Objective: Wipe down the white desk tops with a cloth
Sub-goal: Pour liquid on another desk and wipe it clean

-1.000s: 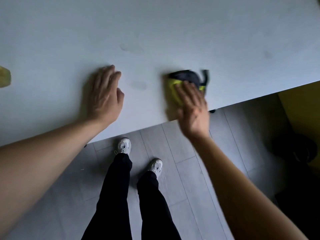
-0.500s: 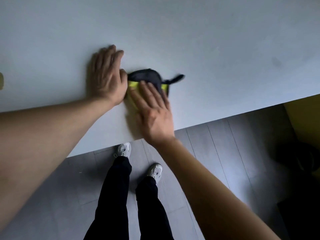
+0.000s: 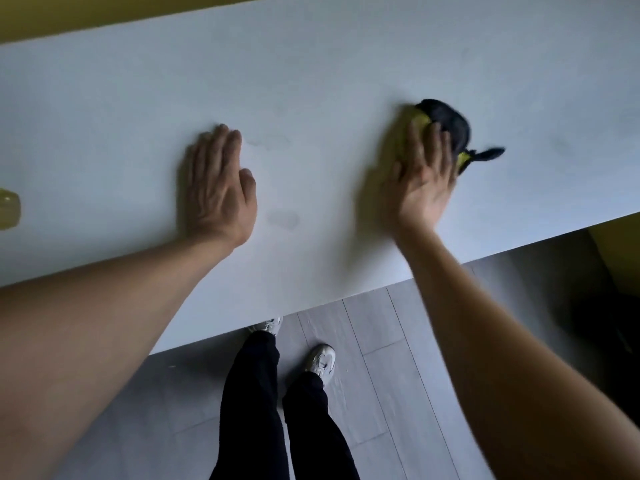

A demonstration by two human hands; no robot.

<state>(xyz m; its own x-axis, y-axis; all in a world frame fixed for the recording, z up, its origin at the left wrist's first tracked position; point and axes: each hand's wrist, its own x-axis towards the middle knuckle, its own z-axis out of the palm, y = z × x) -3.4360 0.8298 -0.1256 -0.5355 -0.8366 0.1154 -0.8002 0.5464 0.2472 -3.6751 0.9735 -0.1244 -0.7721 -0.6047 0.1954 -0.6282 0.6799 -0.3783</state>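
White desk top: one long slab, running left to right, its near edge slanted above a grey plank floor. Faint smudges showed between the two hands.

Cloth: black and yellow-green, bunched, lying on the desk toward the right, a dark tail trailing off to its right.

Right hand: flat on the cloth, fingers straight and together, pressing it down; blurred.

Left hand: palm down on bare desk, fingers straight and close together, holding nothing, well apart from the cloth.

Yellowish object: at the left edge, cut off, not identifiable.

Also: black trousers and pale shoes below the desk edge.
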